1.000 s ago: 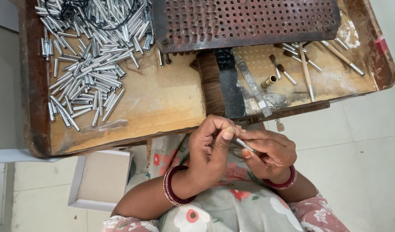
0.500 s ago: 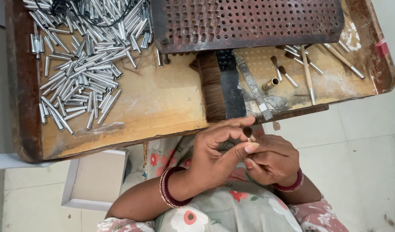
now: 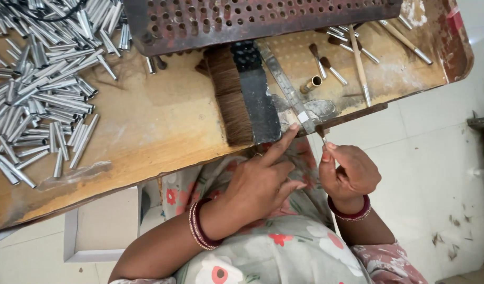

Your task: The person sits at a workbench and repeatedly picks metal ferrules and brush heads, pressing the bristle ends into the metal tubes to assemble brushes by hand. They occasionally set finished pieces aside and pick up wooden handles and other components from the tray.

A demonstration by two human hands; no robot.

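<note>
The left hand point(image 3: 263, 181) reaches toward the near edge of the wooden workboard point(image 3: 163, 131), its forefinger stretched out straight with the tip touching the near end of a flat metal ruler point(image 3: 286, 87) that lies slanting across the board; the other fingers are curled loosely and hold nothing that can be seen. The right hand point(image 3: 347, 171), just to the right of it, is pressed together at the fingertips, pinching a thin metal ferrule point(image 3: 324, 140) between thumb and forefinger (only its tip shows above the fingers). That tip sits right at the board's near edge, beside the ruler's end. Both wrists carry dark red bangles point(image 3: 202, 226).

On the board, a bundle of brown bristle hair point(image 3: 230, 97) lies just left of a dark comb-like strip point(image 3: 255, 94), both close to the left hand's forefinger. Farther off, at the left, a large heap of silver metal tubes point(image 3: 42, 89) is spread out. A rusty perforated metal plate point(image 3: 252, 18) lies along the far side. At the right, several small finished brushes point(image 3: 331, 68) and a short brass tube point(image 3: 311, 84) lie scattered. Beneath the board, near the left, an open white box point(image 3: 102, 226) sits on the tiled floor point(image 3: 436, 173).
</note>
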